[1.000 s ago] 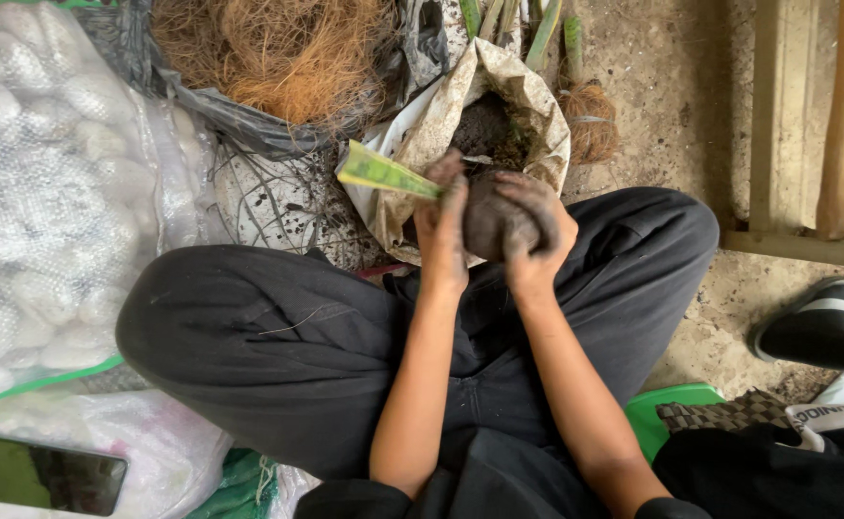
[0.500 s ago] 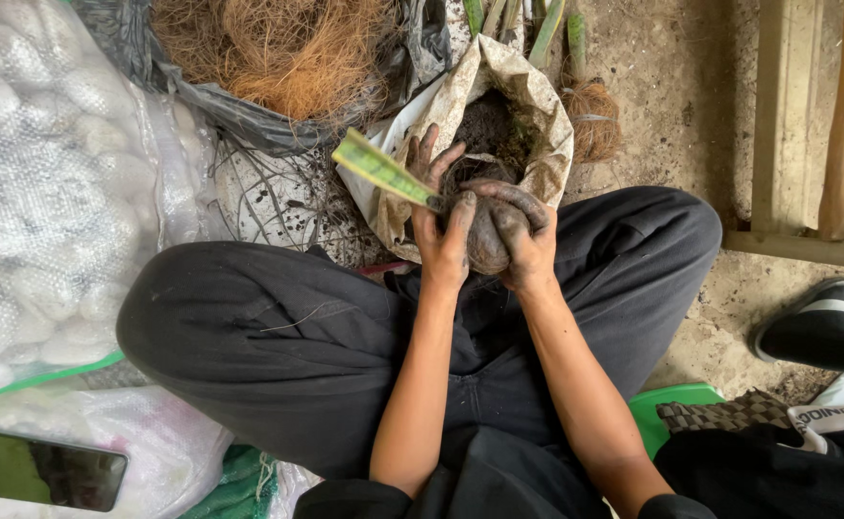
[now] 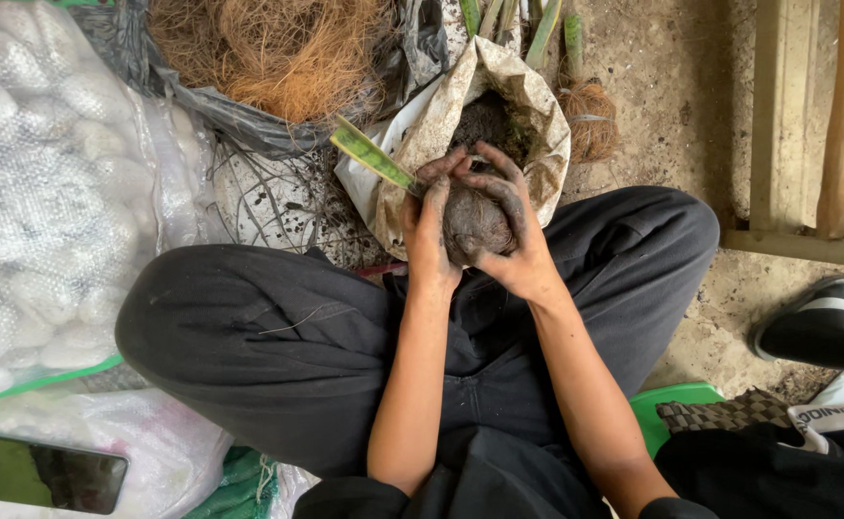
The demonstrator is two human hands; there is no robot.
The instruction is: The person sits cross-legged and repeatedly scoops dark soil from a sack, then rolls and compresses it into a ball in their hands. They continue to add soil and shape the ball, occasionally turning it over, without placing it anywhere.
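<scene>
Both soil-caked hands, left hand (image 3: 433,231) and right hand (image 3: 506,226), now press tighter around the soil ball (image 3: 472,223), its green leaf (image 3: 374,156) shifted left above the soil sack (image 3: 537,106).

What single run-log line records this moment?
left hand: cupping soil ball | right hand: pressing it | leaf: sticking out | soil bag: open
</scene>
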